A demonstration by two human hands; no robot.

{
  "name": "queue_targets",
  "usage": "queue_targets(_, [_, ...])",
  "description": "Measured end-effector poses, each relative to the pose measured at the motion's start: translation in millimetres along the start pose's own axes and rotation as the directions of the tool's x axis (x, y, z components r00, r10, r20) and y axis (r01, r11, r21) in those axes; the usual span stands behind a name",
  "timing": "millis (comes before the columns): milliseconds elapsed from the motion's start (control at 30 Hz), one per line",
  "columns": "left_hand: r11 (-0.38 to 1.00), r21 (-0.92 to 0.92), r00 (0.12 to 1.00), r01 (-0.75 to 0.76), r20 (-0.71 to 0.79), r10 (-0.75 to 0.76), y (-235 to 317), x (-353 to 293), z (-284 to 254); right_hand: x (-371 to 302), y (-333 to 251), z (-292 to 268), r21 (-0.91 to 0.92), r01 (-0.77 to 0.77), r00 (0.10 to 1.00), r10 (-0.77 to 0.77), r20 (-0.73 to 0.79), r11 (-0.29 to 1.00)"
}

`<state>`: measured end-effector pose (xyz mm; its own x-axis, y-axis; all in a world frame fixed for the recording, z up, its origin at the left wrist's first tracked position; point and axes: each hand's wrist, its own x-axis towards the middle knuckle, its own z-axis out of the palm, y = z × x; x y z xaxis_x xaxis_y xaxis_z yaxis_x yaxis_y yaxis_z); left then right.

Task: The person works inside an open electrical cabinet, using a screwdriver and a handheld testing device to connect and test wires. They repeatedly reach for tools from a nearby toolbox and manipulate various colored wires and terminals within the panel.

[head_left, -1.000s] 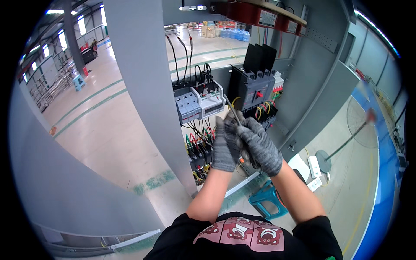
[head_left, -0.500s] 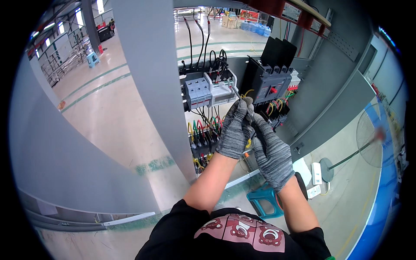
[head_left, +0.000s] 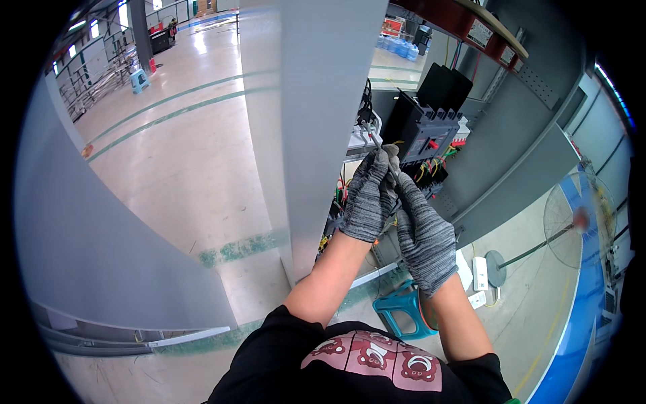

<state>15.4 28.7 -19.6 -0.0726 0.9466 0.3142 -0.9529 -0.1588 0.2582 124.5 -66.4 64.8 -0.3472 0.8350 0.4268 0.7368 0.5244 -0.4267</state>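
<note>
Inside a grey metal cabinet, both my gloved hands are closed around a thin screwdriver [head_left: 375, 139]. My left hand [head_left: 367, 202] pinches its shaft near the front. Behind it, my right hand [head_left: 427, 242] wraps the rear part, so the handle is hidden. The shaft points up and left, its tip at the terminals of a white rail-mounted device [head_left: 360, 139]; whether it sits in a screw cannot be made out. The cabinet's upright panel [head_left: 316, 101] covers most of that device. Right of my fingertips stands a dark grey circuit breaker [head_left: 431, 131] with a red switch.
Wires in several colours [head_left: 431, 172] hang below the breaker. A brown-red part [head_left: 464, 27] juts in overhead. Near my right forearm stand a teal stool [head_left: 404, 313], a white power strip [head_left: 480, 273] and a standing fan [head_left: 572, 225]. A wide grey panel [head_left: 121, 236] curves at the left.
My viewpoint has shifted, and the upright panel now hides the grey modules and most of the white device. Both hands keep their hold on the screwdriver, its tip still at the white device.
</note>
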Motion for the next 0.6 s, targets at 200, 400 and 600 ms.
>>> queue_targets(200, [0.996, 0.085, 0.999, -0.035, -0.029, 0.038, -2.0, -1.3, 3.7, -1.3, 4.2, 6.3, -0.170, 0.004, 1.000, -0.003, 0.007, 0.986])
queue_targets(400, [0.999, -0.032, 0.999, 0.028, 0.036, -0.027, -5.4, 3.8, -4.5, -3.7, 13.8, 11.0, -0.267, 0.081, 0.996, -0.086, -0.005, 0.960])
queue_targets(600, [0.997, -0.061, 0.999, 0.038, 0.025, -0.036, -5.7, 1.8, -1.7, -5.0, 12.7, 11.4, -0.359, 0.079, 0.997, -0.071, 0.036, 0.930])
